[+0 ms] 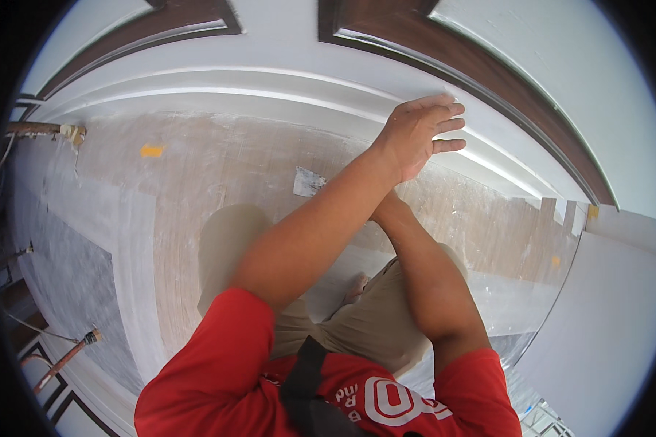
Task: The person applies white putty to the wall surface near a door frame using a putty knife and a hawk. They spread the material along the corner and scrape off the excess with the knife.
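Note:
My left hand [415,135] reaches across to the white moulded base [219,93] of the panelled wall, its fingers spread and apart at the ledge beneath the dark brown frame [488,69]. My right hand [380,202] is lower, mostly hidden behind my left wrist, so its fingers and anything in them do not show. A small whitish-grey scrap [310,182] lies on the dusty, streaked light-wood floor [175,204], left of my wrists. My khaki-covered knees are bent beneath my arms.
Tape-wrapped pipes or rods [51,130] stick in from the left, two more lower down [73,357]. A grey floor section [80,277] borders the pale boards. A yellow tape piece [151,151] is on the floor. A pale panel or wall [608,284] stands at the right.

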`<action>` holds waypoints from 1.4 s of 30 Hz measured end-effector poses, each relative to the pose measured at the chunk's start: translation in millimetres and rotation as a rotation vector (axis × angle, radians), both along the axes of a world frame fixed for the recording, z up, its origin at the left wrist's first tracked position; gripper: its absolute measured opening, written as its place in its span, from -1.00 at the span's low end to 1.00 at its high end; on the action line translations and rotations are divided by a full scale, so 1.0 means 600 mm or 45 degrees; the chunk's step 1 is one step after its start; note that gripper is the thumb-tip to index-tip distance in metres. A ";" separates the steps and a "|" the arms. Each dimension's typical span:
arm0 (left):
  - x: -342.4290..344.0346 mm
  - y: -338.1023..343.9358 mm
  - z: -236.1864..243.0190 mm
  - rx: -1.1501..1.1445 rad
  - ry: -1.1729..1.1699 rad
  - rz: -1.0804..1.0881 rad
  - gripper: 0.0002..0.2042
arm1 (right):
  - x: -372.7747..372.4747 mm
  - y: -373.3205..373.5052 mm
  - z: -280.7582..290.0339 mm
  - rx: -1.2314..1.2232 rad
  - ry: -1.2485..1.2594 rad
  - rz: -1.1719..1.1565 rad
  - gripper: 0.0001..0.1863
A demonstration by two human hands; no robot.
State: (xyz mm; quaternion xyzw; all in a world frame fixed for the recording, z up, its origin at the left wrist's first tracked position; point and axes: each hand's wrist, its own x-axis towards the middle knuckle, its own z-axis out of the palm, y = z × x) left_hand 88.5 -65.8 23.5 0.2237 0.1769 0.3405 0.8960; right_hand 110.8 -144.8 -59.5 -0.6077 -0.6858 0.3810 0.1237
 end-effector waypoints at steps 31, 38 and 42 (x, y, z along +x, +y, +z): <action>0.031 -0.014 0.024 -0.427 -0.035 0.180 -0.59 | 0.022 -0.005 0.022 -0.146 0.062 -0.051 -0.46; 0.052 -0.028 0.039 -0.314 -0.228 0.039 -0.56 | 0.024 -0.010 0.030 -0.022 0.408 -0.151 -0.43; 0.048 -0.028 0.048 -0.312 -0.190 0.018 -0.59 | 0.016 -0.003 0.019 -0.044 0.349 -0.130 -0.49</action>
